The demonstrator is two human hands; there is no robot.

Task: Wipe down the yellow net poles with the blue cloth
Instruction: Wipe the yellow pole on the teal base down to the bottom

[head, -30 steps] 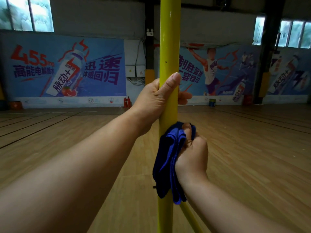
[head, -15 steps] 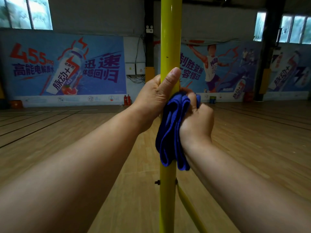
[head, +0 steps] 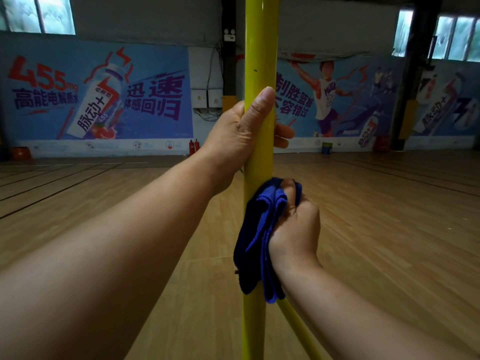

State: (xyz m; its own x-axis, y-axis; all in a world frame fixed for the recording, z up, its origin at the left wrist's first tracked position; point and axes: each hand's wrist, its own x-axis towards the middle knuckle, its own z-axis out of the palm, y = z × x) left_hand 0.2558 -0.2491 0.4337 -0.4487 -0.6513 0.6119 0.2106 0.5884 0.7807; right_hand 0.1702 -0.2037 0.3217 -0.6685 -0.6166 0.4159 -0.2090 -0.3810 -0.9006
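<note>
1. Left arm reaches forward and up from the lower left; the left hand has its grip wrapped round the yellow pole, thumb pointing up along the front.
2. Right arm comes from the lower right; the right hand, lower down, clasps the blue cloth against the pole.

Yellow net pole cut off by top and bottom edges, partly hidden behind blue cloth; left hand fingers mostly concealed behind pole; right hand fingertips buried in cloth.
</note>
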